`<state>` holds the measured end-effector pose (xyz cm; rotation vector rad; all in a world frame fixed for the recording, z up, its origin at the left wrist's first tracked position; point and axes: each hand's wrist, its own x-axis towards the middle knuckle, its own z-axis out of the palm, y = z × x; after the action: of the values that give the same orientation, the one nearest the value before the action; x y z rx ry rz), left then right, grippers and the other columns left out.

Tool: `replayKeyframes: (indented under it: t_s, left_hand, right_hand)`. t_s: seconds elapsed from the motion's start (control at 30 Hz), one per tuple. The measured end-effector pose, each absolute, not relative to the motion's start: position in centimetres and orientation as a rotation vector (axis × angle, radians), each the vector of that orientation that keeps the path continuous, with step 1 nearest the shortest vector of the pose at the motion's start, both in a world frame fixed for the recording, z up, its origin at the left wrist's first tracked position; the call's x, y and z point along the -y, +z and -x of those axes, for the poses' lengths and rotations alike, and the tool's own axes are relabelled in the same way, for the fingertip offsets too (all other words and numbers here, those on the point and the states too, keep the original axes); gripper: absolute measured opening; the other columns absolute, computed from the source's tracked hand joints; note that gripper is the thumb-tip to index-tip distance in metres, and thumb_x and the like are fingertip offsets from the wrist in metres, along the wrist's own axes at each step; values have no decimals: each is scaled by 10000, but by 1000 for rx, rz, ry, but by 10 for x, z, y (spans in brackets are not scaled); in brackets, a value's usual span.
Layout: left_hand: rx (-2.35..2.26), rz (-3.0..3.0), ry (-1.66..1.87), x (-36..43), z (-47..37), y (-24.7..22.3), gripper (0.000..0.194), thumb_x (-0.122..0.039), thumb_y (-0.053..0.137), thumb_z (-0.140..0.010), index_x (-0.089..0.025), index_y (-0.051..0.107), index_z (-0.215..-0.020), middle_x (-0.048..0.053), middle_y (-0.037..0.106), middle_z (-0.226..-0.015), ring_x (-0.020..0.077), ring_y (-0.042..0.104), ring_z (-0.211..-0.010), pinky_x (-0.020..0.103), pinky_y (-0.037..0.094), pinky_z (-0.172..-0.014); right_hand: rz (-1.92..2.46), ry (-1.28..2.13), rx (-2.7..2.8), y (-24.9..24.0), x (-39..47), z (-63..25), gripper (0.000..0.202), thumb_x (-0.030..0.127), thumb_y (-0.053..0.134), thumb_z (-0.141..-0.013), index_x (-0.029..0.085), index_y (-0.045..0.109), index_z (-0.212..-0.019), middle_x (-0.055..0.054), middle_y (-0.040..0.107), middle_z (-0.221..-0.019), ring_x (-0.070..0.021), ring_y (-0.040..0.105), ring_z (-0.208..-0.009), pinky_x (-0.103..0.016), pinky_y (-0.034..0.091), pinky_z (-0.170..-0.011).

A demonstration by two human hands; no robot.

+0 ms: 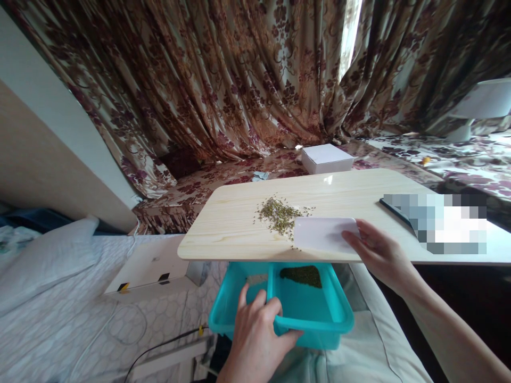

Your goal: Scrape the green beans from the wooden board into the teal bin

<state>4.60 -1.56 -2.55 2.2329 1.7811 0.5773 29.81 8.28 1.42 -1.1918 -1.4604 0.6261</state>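
My right hand (371,247) pinches the right end of a flat white card (319,234), which lies low over the light wooden tabletop (223,223). The card's left edge touches a scattered pile of small green beans (279,214). Below the table's front edge, my left hand (259,324) grips the near rim and divider of a turquoise two-compartment bin (345,322). Dark green beans (305,275) lie in the bin's right compartment. A little pale grain (256,278) shows at the back of the left compartment, partly behind my fingers.
A dark-edged device (399,213), mostly blurred out, rests on the table's right. Behind the table is a white box (327,158). A long white carton (151,268) lies on the bed at left, with cables near it. A lamp (483,101) stands at far right.
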Motion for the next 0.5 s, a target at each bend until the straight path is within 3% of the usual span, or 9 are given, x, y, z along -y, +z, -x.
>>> replayKeyframes:
  t_s: [0.27,0.5]
  left_hand:
    - [-1811,-2225,582,16,-48,-23,246,-281,813,-662,-218,575,-656,-23,590,-736,211,640,-800,579,296,-1107]
    - [-1808,-2212,556,16,-50,-20,258,-300,825,-650,-221,580,-648,-21,609,-740,227,642,-814,597,292,-1099]
  right_hand:
    - [1251,554,1455,19,-80,-297,415,590,669,-742,212,644,-910,-72,739,-836,-237,700,-744,-335,582,-647]
    - [1236,439,1640,33,-80,-289,265,500,579,-827,237,613,-817,-40,691,-705,-210,660,-654,-300,543,-569]
